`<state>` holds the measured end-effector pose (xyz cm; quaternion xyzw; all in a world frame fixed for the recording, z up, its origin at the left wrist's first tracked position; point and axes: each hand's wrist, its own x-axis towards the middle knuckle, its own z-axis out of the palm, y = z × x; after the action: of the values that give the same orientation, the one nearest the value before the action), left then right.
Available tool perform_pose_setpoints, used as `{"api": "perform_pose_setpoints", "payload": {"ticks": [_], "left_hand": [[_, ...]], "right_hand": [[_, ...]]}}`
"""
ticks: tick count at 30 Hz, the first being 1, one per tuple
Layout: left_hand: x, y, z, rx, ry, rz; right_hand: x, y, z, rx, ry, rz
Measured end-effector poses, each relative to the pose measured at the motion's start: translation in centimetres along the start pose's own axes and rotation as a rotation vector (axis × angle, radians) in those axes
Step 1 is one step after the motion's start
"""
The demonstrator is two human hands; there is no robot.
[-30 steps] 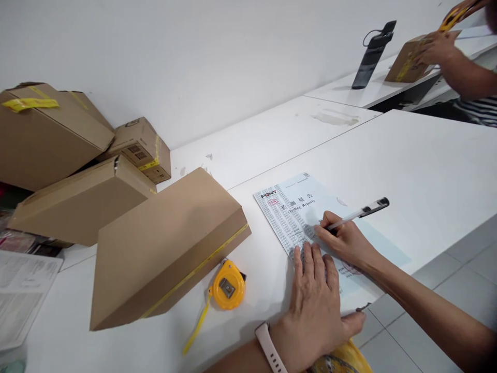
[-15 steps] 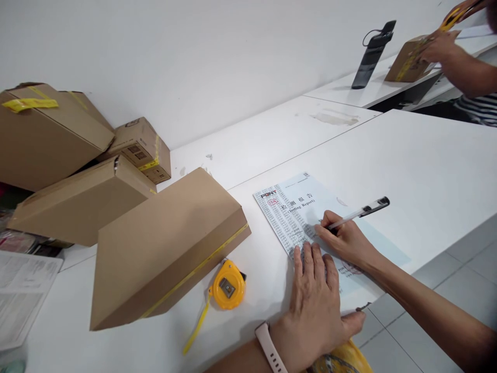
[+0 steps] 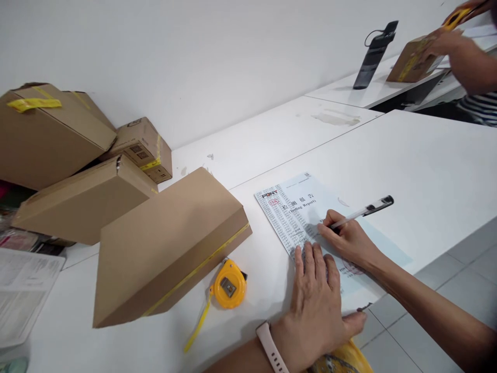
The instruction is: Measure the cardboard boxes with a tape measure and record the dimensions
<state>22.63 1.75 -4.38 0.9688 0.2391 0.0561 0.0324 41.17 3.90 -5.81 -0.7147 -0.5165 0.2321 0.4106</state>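
A light blue booklet (image 3: 330, 192) printed "Testing Report" lies on the white table (image 3: 427, 176) in front of me. My right hand (image 3: 349, 239) is closed around a pen (image 3: 365, 211), its writing end down at the page and hidden by my fingers. Flat across the booklet's lower left edge rests my left hand (image 3: 316, 295), fingers stretched out and holding nothing. To its left sits a yellow tape measure (image 3: 230, 285) with a yellow strap. Beyond that is a closed cardboard box (image 3: 166, 233) with yellow tape along its side.
More cardboard boxes (image 3: 50, 134) are piled at the left by the wall, above a printed sheet (image 3: 23, 290). At the far right stand a dark bottle (image 3: 373, 57) and a small box (image 3: 407, 65), with another person's hand (image 3: 442, 44) on it.
My right hand and the pen have shifted very slightly right. My left hand stays in place. At the far right, the other person's hands and the yellow thing they hold have moved a little.
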Motion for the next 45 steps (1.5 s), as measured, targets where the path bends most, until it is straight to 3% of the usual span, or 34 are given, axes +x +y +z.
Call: {"api": "perform_pose_setpoints", "payload": {"ticks": [14,18,22,29,34,38,41,45], "left_hand": [[0.0,0.0,0.2,-0.006,0.005,0.0],[0.0,0.0,0.1,-0.003,0.021,0.001],[-0.1,-0.2,0.3,-0.007,0.04,0.004],[-0.4,0.3,0.2,-0.007,0.059,-0.001],[-3.9,-1.1,-1.1,-0.021,0.241,-0.062],[-9.6,-5.2,-0.9,-0.044,0.446,-0.396],[-12.9,-7.8,0.1,-0.107,0.507,-0.574],[-13.5,-9.1,1.2,-0.136,0.54,-0.613]], "right_hand": [[0.0,0.1,-0.1,-0.005,0.013,-0.011],[0.2,0.4,-0.1,0.008,0.086,-0.029],[0.5,0.8,-0.1,-0.014,0.139,-0.11],[1.2,2.5,0.0,-0.315,0.154,-0.296],[1.9,3.5,0.8,-0.444,0.176,-0.325],[2.1,3.6,1.0,-0.439,0.215,-0.309],[2.2,3.4,0.9,-0.421,0.237,-0.293],[2.2,3.1,1.0,-0.399,0.245,-0.265]]}}
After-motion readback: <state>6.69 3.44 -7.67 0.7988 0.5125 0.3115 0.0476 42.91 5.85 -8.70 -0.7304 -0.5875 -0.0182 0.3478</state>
